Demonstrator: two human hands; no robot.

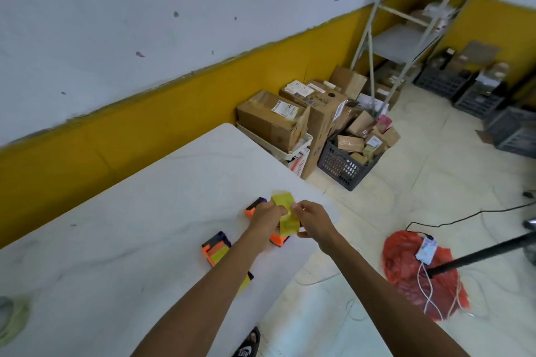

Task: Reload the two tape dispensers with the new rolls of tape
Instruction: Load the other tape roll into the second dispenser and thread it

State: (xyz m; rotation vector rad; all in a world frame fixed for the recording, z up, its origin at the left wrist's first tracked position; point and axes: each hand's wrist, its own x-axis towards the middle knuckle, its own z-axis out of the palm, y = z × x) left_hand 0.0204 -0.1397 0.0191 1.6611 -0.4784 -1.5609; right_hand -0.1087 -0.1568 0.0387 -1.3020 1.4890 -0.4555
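Head view: writing. White shipping labels sit on the brown cardboard boxes (272,118) stacked against the wall beyond the fingers; their print is too small to read. No brand legible on any tape tool.

Counts. Two orange-and-black plastic tape dispensers: first dispenser (216,248) lies on the white marble-pattern table (116,226), just left of the left forearm and nearer the body than the fingers, with yellowish tape showing in it; second dispenser (255,207) lies directly under both hands, its orange ends showing on either side of them. One roll of yellow translucent tape (285,216) is up between the hands. A further yellow-and-black piece (245,282) shows beside the left forearm; cannot tell what it is. One dark plastic crate of small parcels (345,162) and one red plastic bag (417,272) with a white cable are on the floor, right of the fingers. One sandal (248,343) at the bottom edge.

Fingers. Left hand (265,219): fingers curled closed around the left side of the roll. Right hand (311,220): fingers (301,207) pinched on the roll's right edge, thumb hidden beneath. Roll is held above the second dispenser, not seated in it; whether it touches the dispenser cannot be told.
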